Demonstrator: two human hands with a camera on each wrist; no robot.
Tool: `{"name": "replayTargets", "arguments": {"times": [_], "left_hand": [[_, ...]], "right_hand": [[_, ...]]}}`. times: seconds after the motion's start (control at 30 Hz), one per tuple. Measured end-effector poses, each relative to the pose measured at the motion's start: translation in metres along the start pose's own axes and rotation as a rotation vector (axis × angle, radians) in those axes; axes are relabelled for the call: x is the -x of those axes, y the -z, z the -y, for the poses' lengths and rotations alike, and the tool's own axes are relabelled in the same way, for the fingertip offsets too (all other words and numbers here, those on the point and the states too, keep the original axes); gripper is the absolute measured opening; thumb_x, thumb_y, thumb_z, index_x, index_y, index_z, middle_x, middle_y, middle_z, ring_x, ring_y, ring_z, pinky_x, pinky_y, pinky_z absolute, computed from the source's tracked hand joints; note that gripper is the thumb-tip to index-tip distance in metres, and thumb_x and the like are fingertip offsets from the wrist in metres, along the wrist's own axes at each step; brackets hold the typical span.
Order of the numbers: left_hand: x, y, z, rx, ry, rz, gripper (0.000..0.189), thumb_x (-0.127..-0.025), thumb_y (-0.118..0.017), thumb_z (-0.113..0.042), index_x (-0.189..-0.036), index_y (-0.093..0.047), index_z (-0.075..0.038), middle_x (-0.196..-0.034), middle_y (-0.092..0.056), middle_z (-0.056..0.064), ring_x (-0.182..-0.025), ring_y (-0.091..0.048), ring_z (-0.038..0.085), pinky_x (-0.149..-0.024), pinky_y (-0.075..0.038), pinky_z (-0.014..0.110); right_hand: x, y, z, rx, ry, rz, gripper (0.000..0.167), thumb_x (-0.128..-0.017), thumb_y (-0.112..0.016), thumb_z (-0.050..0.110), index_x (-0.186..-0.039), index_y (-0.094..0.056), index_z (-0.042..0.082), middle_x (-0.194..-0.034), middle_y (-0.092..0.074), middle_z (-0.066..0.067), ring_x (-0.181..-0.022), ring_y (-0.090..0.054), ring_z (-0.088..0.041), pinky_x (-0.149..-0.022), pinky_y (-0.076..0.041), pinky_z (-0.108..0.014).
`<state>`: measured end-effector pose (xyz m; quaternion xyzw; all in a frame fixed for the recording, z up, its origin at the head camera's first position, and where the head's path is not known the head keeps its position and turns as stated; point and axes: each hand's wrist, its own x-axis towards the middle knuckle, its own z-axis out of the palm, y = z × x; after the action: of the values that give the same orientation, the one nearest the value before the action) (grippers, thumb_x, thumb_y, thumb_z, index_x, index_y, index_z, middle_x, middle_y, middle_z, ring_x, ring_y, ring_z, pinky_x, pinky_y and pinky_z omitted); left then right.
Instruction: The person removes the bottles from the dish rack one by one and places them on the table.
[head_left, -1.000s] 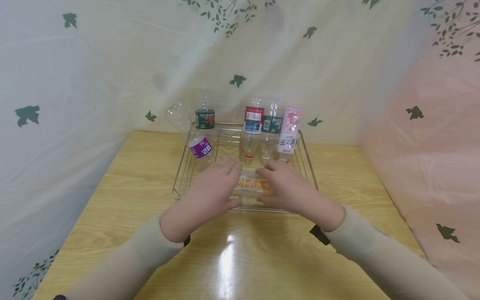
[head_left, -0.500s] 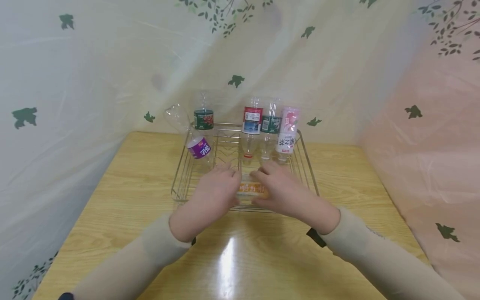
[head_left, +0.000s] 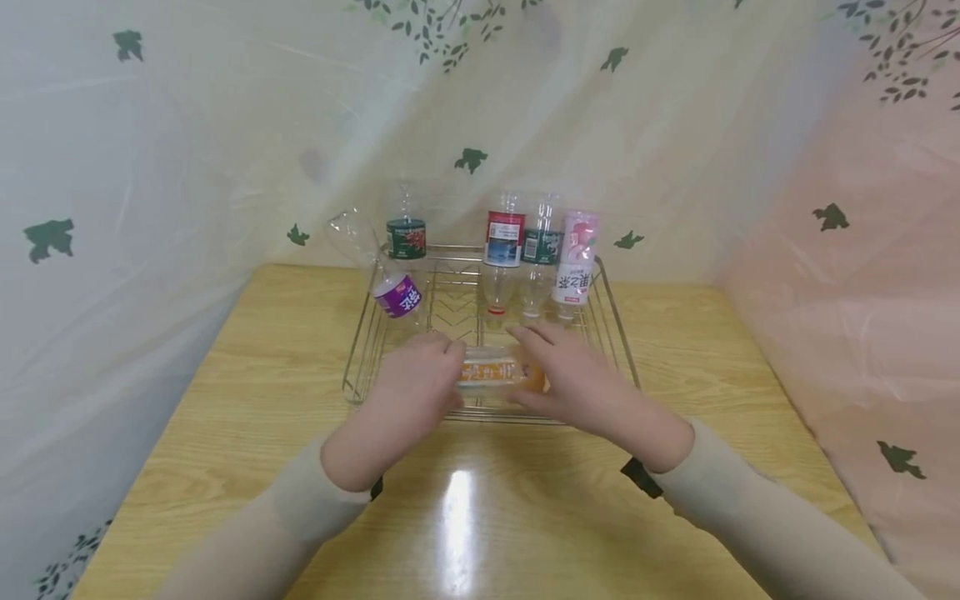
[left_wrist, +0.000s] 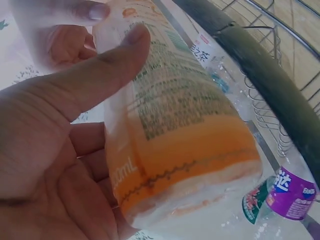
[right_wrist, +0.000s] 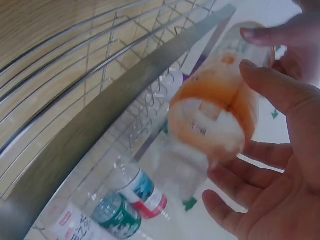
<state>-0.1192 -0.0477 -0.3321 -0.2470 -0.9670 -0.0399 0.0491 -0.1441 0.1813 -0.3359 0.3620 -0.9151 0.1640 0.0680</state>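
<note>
A clear plastic bottle [head_left: 489, 372] with an orange printed label lies sideways between both hands, over the front part of the wire rack [head_left: 352, 367]. My left hand [head_left: 412, 379] grips its left end; in the left wrist view the thumb presses on the label [left_wrist: 175, 100] and the fingers go behind. On the other end, my right hand [head_left: 570, 371] holds the bottle with thumb on one side and fingers curled on the other. The right wrist view shows a whitish round bottle end [right_wrist: 210, 125] beside the fingers.
Several bottles stand upside down along the rack's back: green-labelled [head_left: 407, 239], red-and-blue-labelled [head_left: 505, 239], another green one [head_left: 542, 247] and a pink-and-white one [head_left: 577, 258]. A purple-labelled bottle [head_left: 399, 296] leans left. The rack stands on a wooden table [head_left: 262, 375] before a patterned curtain [head_left: 225, 150].
The left hand has shifted a little to the left, and the bottle's label with it. More of the bottle's orange right end shows beside the right hand. The standing bottles stay put.
</note>
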Motion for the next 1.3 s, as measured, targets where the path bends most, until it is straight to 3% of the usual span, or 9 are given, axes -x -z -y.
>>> {"name": "replayTargets", "arguments": {"times": [0.23,0.47,0.6,0.8,1.0,1.17,1.3], "left_hand": [[0.006,0.0,0.009,0.045,0.088,-0.009,0.061,-0.078,-0.091,-0.032,-0.122,-0.063,0.001,-0.112,-0.066,0.012,-0.099,-0.063,0.028,-0.076,-0.06,0.038],[0.018,-0.004,0.028,0.191,0.135,-0.194,0.07,-0.076,-0.092,-0.026,-0.133,-0.059,-0.002,-0.118,-0.066,0.016,-0.096,-0.065,0.03,-0.071,-0.06,0.043],[0.025,-0.006,0.04,0.251,0.177,-0.251,0.077,-0.078,-0.091,-0.024,-0.143,-0.053,-0.004,-0.13,-0.064,0.017,-0.104,-0.064,0.031,-0.074,-0.061,0.045],[0.036,-0.006,0.055,0.312,0.281,-0.314,0.077,-0.079,-0.09,-0.026,-0.142,-0.055,-0.001,-0.128,-0.063,0.021,-0.103,-0.064,0.036,-0.068,-0.06,0.049],[0.046,-0.003,0.069,0.419,0.385,-0.386,0.072,-0.082,-0.087,-0.027,-0.141,-0.054,-0.001,-0.119,-0.064,0.019,-0.095,-0.062,0.035,-0.07,-0.058,0.053],[0.054,-0.005,0.08,0.446,0.417,-0.491,0.067,-0.082,-0.087,-0.024,-0.134,-0.056,0.005,-0.119,-0.064,0.023,-0.094,-0.063,0.039,-0.072,-0.056,0.057],[0.062,-0.009,0.09,0.498,0.45,-0.53,0.066,-0.083,-0.086,-0.02,-0.133,-0.053,0.008,-0.121,-0.062,0.025,-0.099,-0.062,0.042,-0.081,-0.055,0.061]], "right_hand": [[0.013,0.005,-0.019,-0.155,-0.153,0.037,0.094,-0.083,-0.083,0.05,-0.155,-0.039,0.009,-0.153,-0.047,-0.011,-0.136,-0.047,-0.033,-0.109,-0.042,-0.054],[0.032,0.008,-0.037,-0.243,-0.234,-0.004,0.101,-0.081,-0.075,0.066,-0.16,-0.033,0.018,-0.16,-0.036,-0.001,-0.145,-0.034,-0.028,-0.114,-0.033,-0.055],[0.046,0.005,-0.049,-0.277,-0.301,-0.007,0.102,-0.081,-0.078,0.061,-0.161,-0.031,0.018,-0.161,-0.034,-0.005,-0.146,-0.031,-0.032,-0.114,-0.031,-0.059],[0.068,0.001,-0.068,-0.298,-0.416,0.005,0.117,-0.078,-0.084,0.059,-0.162,-0.021,0.009,-0.163,-0.025,-0.02,-0.146,-0.025,-0.045,-0.112,-0.029,-0.067],[0.082,-0.003,-0.086,-0.313,-0.452,-0.007,0.124,-0.075,-0.087,0.056,-0.163,-0.014,0.007,-0.164,-0.02,-0.022,-0.146,-0.023,-0.047,-0.112,-0.026,-0.069],[0.092,-0.008,-0.097,-0.364,-0.48,0.006,0.125,-0.075,-0.086,0.056,-0.164,-0.012,0.01,-0.165,-0.02,-0.021,-0.146,-0.022,-0.047,-0.111,-0.024,-0.071],[0.097,-0.012,-0.101,-0.378,-0.495,0.036,0.128,-0.076,-0.088,0.052,-0.164,-0.006,0.01,-0.165,-0.015,-0.023,-0.146,-0.019,-0.049,-0.112,-0.022,-0.071]]}}
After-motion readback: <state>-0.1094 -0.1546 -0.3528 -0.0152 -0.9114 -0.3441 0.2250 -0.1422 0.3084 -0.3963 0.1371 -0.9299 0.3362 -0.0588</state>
